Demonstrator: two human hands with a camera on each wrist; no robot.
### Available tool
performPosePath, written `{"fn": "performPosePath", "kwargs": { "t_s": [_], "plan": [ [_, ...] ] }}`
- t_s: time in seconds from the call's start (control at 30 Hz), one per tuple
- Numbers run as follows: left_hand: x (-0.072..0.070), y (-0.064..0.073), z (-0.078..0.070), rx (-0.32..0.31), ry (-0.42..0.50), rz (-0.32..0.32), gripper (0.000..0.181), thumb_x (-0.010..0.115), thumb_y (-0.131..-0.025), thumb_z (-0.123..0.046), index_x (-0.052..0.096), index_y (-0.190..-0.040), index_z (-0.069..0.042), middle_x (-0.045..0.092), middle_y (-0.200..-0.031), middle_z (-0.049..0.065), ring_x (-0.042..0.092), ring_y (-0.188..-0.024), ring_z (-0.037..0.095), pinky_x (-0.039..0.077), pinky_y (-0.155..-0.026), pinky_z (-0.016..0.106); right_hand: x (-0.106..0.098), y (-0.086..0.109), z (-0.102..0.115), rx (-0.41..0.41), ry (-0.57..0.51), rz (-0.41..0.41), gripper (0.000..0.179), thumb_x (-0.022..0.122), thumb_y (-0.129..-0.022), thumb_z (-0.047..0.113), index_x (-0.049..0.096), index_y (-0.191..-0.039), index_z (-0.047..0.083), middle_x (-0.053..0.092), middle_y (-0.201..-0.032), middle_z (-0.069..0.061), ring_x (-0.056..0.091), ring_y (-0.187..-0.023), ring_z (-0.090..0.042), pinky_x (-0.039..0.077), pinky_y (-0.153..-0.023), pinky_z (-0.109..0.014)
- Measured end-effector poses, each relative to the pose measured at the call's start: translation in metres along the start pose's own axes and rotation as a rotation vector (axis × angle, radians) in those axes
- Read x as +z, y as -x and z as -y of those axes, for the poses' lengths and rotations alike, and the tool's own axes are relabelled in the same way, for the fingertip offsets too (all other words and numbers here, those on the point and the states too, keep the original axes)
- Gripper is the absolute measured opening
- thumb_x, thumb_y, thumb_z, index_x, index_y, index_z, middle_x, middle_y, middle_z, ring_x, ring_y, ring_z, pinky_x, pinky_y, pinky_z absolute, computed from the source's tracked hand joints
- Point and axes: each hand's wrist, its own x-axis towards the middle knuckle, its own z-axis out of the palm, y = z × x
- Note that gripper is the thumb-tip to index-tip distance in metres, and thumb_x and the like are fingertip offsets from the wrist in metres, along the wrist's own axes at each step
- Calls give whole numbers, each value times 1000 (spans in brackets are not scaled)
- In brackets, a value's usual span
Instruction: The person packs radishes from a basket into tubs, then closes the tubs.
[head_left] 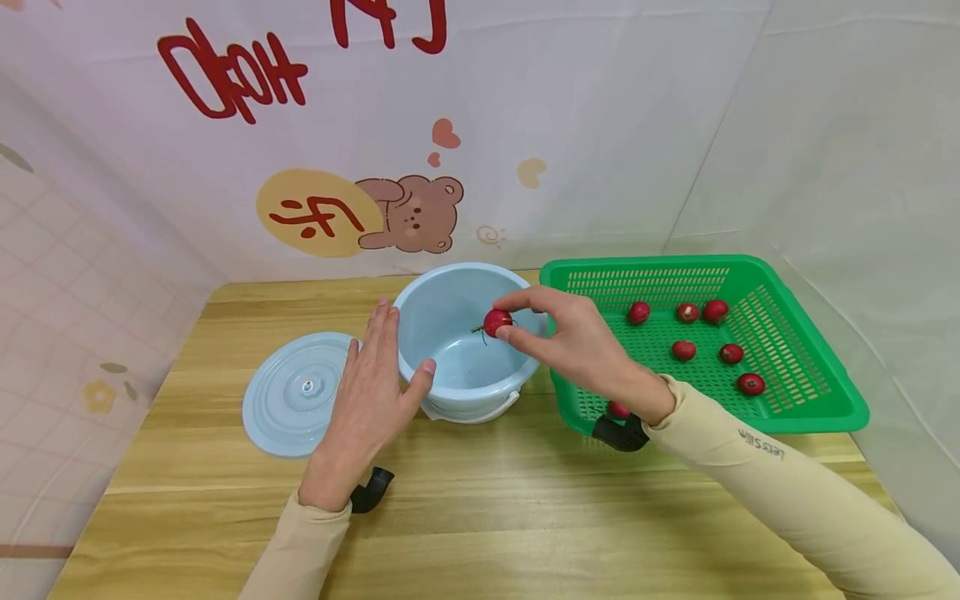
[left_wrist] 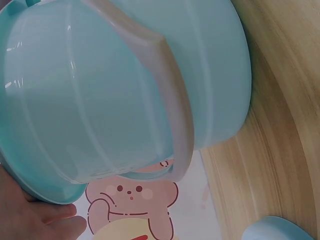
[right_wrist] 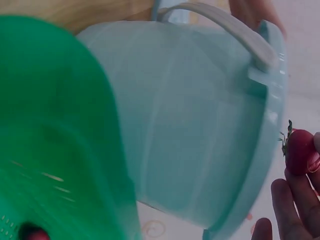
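My right hand (head_left: 525,321) pinches a red radish (head_left: 497,322) with a green stem between thumb and fingers, above the light blue bucket (head_left: 450,333). In the right wrist view the radish (right_wrist: 299,151) shows beside the bucket's rim (right_wrist: 272,115). My left hand (head_left: 375,383) lies with straight fingers against the bucket's left side, thumb on its front wall. In the left wrist view the bucket (left_wrist: 100,90) with its white handle (left_wrist: 175,100) fills the frame, and fingertips (left_wrist: 55,220) touch its rim. The bucket looks empty inside.
A green slotted basket (head_left: 825,400) at the right holds several more red radishes (head_left: 684,350). The bucket's round blue lid (head_left: 296,392) lies flat at the left on the wooden table (head_left: 487,517). A printed wall cloth hangs behind.
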Motion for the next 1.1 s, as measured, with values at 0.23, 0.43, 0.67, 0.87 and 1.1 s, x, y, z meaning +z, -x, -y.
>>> {"fn": "performPosePath", "kwargs": {
  "t_s": [0.23, 0.43, 0.67, 0.87, 1.1],
  "plan": [
    [1, -1, 0, -2, 1, 2, 85, 51, -102, -51, 22, -163, 1, 14, -173, 12, 13, -159, 27, 16, -122, 65, 10, 0, -5, -41, 90, 46, 25, 79, -93, 16, 76, -117, 11, 74, -112, 5, 64, -88, -17, 53, -69, -33],
    [0, 0, 0, -8, 7, 13, 86, 51, -102, -51, 20, -164, 0, 12, -173, 11, 12, -159, 27, 14, -123, 64, 12, -1, -8, -45, 127, 91, 20, 79, -93, 19, 77, -112, 13, 74, -106, 9, 68, -105, -15, 55, -77, -32],
    [0, 1, 0, -10, 2, 20, 86, 49, -103, -51, 19, -164, 1, 9, -174, 9, 11, -159, 27, 14, -123, 65, 10, 0, -6, -17, 188, 144, 22, 78, -94, 21, 77, -114, 13, 74, -112, 5, 65, -95, -11, 53, -74, -29],
    [1, 0, 0, 1, 6, 9, 85, 50, -103, -49, 20, -163, 1, 11, -173, 11, 12, -159, 27, 16, -122, 66, -5, 4, -1, -3, 160, 139, 24, 78, -94, 20, 77, -117, 15, 74, -117, 6, 66, -98, -16, 53, -74, -30],
    [1, -1, 0, 2, 9, 16, 84, 50, -103, -49, 19, -164, 1, 10, -173, 10, 12, -159, 27, 15, -122, 66, -37, 8, 2, 61, 140, 93, 23, 75, -97, 27, 78, -119, 20, 73, -116, 9, 67, -104, -14, 57, -82, -34]
  ]
}}
